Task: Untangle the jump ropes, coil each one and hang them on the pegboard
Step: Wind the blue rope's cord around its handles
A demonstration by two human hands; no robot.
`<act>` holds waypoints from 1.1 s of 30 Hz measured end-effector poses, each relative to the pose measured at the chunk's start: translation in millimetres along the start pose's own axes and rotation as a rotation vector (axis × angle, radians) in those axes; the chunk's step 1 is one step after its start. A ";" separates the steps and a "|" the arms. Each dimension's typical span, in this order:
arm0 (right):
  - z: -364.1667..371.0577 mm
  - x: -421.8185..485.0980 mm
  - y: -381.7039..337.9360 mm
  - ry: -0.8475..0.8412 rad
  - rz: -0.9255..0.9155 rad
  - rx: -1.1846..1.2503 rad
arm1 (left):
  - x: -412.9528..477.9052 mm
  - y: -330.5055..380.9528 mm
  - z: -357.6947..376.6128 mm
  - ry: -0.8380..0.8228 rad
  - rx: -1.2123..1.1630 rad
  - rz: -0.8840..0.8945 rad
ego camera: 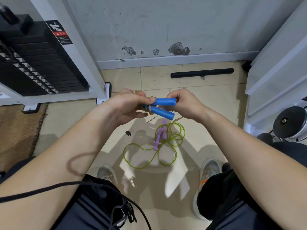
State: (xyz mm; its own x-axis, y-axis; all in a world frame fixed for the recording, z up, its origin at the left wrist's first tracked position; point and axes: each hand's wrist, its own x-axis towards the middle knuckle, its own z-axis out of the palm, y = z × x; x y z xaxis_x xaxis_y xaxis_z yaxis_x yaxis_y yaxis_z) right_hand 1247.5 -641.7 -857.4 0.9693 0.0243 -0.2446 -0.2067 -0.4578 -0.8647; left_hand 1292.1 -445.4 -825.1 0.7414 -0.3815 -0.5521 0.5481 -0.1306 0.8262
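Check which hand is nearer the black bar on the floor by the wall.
Right. The right hand is below the left end of the black bar; the left hand is farther left, beyond the blue handles.

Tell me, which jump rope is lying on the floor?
The purple-handled rope, its green cord sprawled in loose loops between the shoes. The blue-handled rope is held up by the left hand and right hand.

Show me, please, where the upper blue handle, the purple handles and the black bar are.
upper blue handle (165, 101): head view, middle of its barrel.
purple handles (157, 139): head view, on the nearer handle's shaft.
black bar (201, 73): head view, middle of the bar.
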 end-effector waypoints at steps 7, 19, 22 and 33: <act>-5.6 -3.0 -8.8 -0.096 -0.003 0.198 | -3.1 -6.5 10.2 0.040 0.272 0.068; 34.9 -19.0 -31.6 0.259 0.171 0.487 | 18.4 -27.4 18.7 0.428 0.439 0.367; 46.9 -22.8 -30.9 0.408 0.186 0.480 | 22.8 -33.2 24.1 0.430 0.093 0.292; 62.1 -36.5 -29.3 0.483 -0.105 0.077 | 23.4 -16.3 31.1 0.502 -0.433 0.186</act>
State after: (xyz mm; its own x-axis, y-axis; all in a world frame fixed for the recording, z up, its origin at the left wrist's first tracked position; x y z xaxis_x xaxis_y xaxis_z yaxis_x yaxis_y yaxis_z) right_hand 1209.9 -574.0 -850.3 0.9324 -0.3561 0.0615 -0.0958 -0.4076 -0.9081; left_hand 1288.5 -480.6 -848.0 0.8706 0.1219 -0.4767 0.4219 0.3136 0.8507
